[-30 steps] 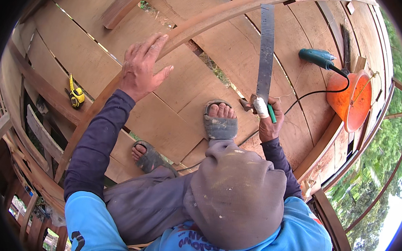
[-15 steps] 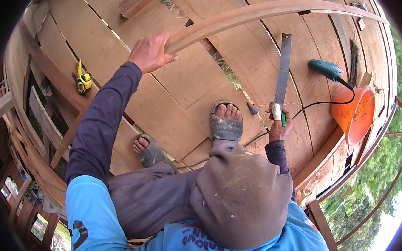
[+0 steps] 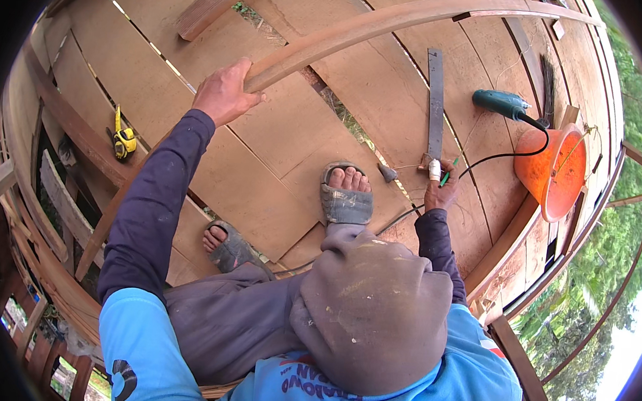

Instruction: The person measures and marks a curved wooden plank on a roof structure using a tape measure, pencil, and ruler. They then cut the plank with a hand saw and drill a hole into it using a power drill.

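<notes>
My left hand [image 3: 227,92] is closed round the near end of a long curved-looking wooden batten [image 3: 361,28], which reaches away to the far right. Low on the right, my right hand [image 3: 441,191] pinches a thin green pencil-like stick [image 3: 446,177]. It sits at the near end of a flat dark metal blade [image 3: 435,101], like a square or ruler, lying on the boards. White wrapping [image 3: 434,169] shows by the fingers; I cannot tell if it is on a finger or the tool. Some of the right fingers are hidden.
A green corded power tool [image 3: 502,103] and an orange bucket-like container [image 3: 551,170] lie at the right. A yellow tape measure [image 3: 124,143] rests at the left. A dark pointed piece [image 3: 387,173] is near my sandalled foot [image 3: 347,191]. Gaps run between floor boards [image 3: 265,153].
The whole view has shifted a little. My right hand has moved slightly forward, and the green stick is now tilted rather than upright. My left hand keeps its grip on the batten.
</notes>
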Demonstrator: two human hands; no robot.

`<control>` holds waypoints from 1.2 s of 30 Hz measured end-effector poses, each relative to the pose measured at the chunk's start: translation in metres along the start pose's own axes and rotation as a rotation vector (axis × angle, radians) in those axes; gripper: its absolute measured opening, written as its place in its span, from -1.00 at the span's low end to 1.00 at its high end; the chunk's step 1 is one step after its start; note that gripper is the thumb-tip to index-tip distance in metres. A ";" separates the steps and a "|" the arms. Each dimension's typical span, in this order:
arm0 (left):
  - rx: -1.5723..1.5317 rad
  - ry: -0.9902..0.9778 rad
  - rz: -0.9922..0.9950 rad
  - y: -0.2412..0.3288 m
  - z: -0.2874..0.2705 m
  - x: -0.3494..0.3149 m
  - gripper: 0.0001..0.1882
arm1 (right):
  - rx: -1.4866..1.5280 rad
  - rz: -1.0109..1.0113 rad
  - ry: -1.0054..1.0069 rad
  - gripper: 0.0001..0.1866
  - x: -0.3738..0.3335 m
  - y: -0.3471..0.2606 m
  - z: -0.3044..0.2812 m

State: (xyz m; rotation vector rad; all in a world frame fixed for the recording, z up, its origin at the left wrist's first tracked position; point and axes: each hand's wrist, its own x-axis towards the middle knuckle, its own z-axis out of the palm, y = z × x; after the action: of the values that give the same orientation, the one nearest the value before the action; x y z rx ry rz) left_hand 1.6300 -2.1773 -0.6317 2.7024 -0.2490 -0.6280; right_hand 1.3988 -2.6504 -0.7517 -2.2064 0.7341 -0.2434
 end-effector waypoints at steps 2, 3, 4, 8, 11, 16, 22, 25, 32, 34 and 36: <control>-0.011 0.000 -0.020 0.003 -0.003 -0.001 -0.46 | -0.122 0.001 -0.009 -0.72 0.001 -0.011 -0.001; -0.026 0.006 -0.020 0.005 -0.002 -0.002 -0.45 | -0.151 -0.021 0.024 -0.68 0.001 -0.017 -0.001; -0.034 0.011 -0.030 0.002 -0.004 -0.006 -0.44 | -0.172 -0.042 0.047 -0.64 -0.003 -0.022 0.003; -0.042 -0.008 -0.010 -0.004 -0.001 -0.007 -0.34 | -0.332 -0.244 -0.006 -0.45 0.002 -0.003 -0.001; -0.016 -0.045 -0.005 -0.003 -0.004 -0.001 -0.28 | -0.250 -0.218 -0.110 -0.36 0.001 -0.036 0.005; -0.093 -0.092 -0.017 -0.018 -0.001 0.002 -0.31 | -0.196 -0.238 -0.418 -0.22 -0.004 -0.111 0.035; -0.116 -0.126 -0.008 -0.008 -0.008 0.006 -0.49 | 0.106 -0.407 -0.294 -0.60 0.002 -0.168 0.067; -0.122 -0.112 0.002 -0.017 -0.004 0.001 -0.55 | 0.272 -0.330 -0.322 -0.73 0.013 -0.180 0.066; -0.154 -0.182 0.055 -0.003 -0.020 -0.036 -0.62 | 0.356 -0.459 -0.491 -0.81 0.005 -0.204 0.042; -0.167 -0.208 0.061 0.002 -0.037 -0.051 -0.62 | 0.195 -0.410 -0.735 -0.80 -0.024 -0.199 0.051; -0.127 -0.209 0.108 0.004 -0.054 -0.058 -0.60 | 0.083 -0.383 -0.937 -0.74 -0.064 -0.214 0.074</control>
State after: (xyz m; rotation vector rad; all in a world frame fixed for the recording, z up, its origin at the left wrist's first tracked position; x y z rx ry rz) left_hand 1.6023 -2.1505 -0.5624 2.4842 -0.3913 -0.8643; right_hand 1.4671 -2.4541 -0.6409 -2.0400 -0.2090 0.5416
